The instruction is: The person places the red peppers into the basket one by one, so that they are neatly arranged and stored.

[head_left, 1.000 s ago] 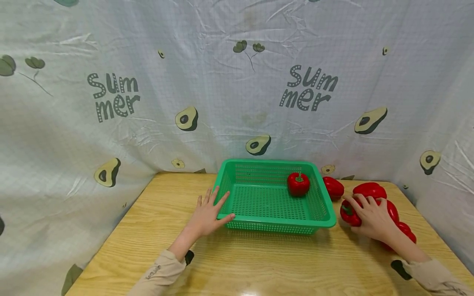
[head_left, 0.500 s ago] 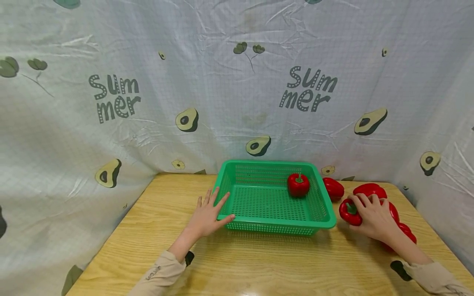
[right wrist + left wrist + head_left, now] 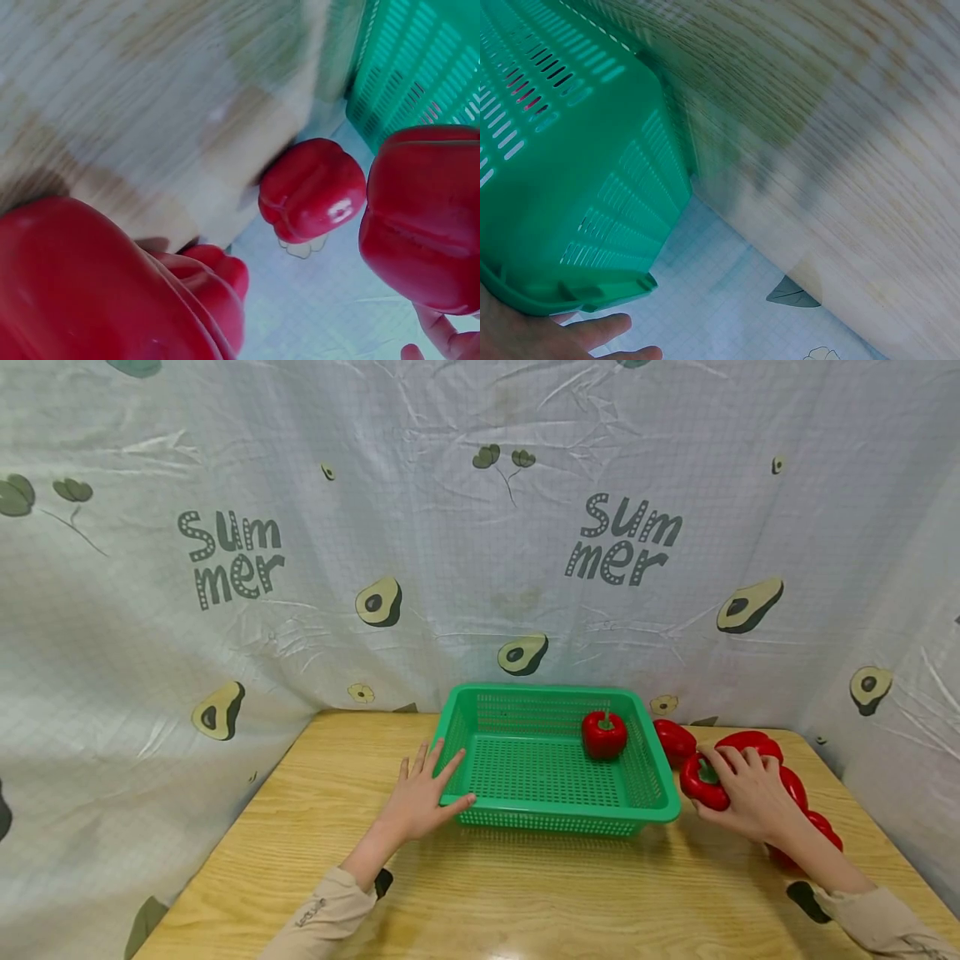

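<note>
Pepper (image 3: 702, 787) grasped by right hand (image 3: 752, 797); basket (image 3: 562, 809) left of that grip, another pepper (image 3: 604, 736) inside; loose peppers (image 3: 750, 740) beyond and beside it. Left hand (image 3: 422, 795) spread on basket rim.

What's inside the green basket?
The green basket holds one red pepper, stem up, near its far right corner. The near rim covers the inside of the wall below it, so I can't see there.

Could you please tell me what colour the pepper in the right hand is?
The pepper is red with a green stem; the head view shows it best.
</note>
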Action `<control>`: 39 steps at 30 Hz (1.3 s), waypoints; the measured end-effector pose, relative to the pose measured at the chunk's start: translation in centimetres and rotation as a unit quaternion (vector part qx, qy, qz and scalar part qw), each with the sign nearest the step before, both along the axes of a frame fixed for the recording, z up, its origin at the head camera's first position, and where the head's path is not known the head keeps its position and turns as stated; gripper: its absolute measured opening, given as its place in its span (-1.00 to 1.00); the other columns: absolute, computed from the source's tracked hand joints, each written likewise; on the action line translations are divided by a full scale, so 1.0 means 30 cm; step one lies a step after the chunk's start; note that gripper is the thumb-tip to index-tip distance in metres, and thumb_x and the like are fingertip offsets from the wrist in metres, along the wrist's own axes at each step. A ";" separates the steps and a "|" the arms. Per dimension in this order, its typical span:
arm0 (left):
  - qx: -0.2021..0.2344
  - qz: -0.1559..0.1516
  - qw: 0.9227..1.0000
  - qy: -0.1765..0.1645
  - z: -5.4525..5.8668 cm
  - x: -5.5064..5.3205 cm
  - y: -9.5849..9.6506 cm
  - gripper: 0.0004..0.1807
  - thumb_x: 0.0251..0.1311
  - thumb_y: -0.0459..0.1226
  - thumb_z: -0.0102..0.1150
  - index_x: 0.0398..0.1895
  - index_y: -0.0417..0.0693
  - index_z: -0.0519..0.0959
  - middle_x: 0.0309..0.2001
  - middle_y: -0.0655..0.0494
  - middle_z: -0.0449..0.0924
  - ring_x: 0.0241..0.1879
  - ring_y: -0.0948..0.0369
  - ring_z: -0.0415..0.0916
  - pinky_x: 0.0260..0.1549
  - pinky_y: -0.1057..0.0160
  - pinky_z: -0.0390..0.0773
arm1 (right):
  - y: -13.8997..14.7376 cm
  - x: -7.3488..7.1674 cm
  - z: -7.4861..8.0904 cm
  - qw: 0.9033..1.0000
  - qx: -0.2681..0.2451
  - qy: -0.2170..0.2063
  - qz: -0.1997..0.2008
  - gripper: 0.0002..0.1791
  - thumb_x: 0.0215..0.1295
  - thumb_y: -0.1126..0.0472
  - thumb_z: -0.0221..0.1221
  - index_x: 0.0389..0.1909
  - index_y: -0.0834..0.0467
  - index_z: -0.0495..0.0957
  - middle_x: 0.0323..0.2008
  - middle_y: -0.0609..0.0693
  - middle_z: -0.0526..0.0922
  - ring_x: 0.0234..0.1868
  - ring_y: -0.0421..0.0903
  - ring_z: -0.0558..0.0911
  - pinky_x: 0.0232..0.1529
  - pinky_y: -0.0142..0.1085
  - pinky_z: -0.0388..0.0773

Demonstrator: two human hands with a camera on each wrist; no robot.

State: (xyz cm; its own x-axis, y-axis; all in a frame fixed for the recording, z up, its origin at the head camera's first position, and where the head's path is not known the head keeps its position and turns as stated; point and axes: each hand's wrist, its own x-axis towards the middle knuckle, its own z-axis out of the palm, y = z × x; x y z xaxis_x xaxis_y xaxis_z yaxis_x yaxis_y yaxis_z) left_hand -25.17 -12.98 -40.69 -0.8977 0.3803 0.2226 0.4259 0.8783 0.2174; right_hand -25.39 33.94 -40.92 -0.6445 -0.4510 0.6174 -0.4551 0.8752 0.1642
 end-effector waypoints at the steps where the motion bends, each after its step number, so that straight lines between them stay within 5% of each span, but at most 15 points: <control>1: 0.001 0.000 1.000 0.000 -0.001 0.001 0.000 -0.21 0.12 0.22 -0.12 0.38 0.16 0.01 0.39 -0.17 -0.12 0.38 -0.16 -0.26 0.19 -0.29 -0.07 | 0.000 0.000 0.002 1.000 0.003 0.002 0.004 -0.25 -0.13 -0.27 0.09 -0.02 0.21 0.40 -0.25 0.19 0.49 -0.29 0.17 0.38 -0.37 0.05 0.22; 7: 0.000 0.000 1.000 0.003 -0.005 0.002 0.003 -0.21 0.12 0.23 -0.13 0.37 0.14 0.04 0.39 -0.18 -0.11 0.37 -0.17 -0.25 0.19 -0.29 -0.06 | -0.016 0.003 0.031 1.000 0.015 0.014 0.012 -0.24 -0.04 -0.36 0.00 -0.05 0.22 0.41 -0.25 0.18 0.51 -0.31 0.18 0.37 -0.38 0.03 0.21; 15: -0.003 0.000 1.000 -0.002 -0.005 -0.003 -0.003 -0.22 0.13 0.22 -0.12 0.38 0.17 0.01 0.40 -0.16 -0.15 0.38 -0.16 -0.27 0.19 -0.29 -0.06 | -0.049 -0.003 0.076 0.999 -0.005 0.026 0.018 -0.03 0.06 -0.51 -0.48 -0.09 0.27 0.41 -0.24 0.21 0.48 -0.28 0.19 0.35 -0.40 0.01 0.22; 30: -0.003 0.002 1.000 -0.012 -0.004 0.000 -0.001 -0.22 0.14 0.23 -0.15 0.38 0.20 -0.03 0.40 -0.14 -0.18 0.38 -0.15 -0.29 0.21 -0.27 -0.11 | -0.093 -0.021 0.135 0.996 0.004 0.067 0.057 -0.15 0.13 -0.44 -0.35 -0.03 0.21 0.44 -0.21 0.20 0.49 -0.30 0.21 0.38 -0.35 0.03 0.21; 39: -0.004 0.002 1.000 -0.001 -0.004 0.004 -0.001 -0.22 0.13 0.23 -0.15 0.38 0.16 0.02 0.40 -0.15 -0.14 0.38 -0.15 -0.27 0.21 -0.27 -0.07 | -0.134 -0.035 0.146 0.996 0.021 0.050 0.066 -0.15 0.14 -0.46 -0.38 0.02 0.16 0.41 -0.17 0.18 0.51 -0.24 0.18 0.37 -0.30 0.07 0.22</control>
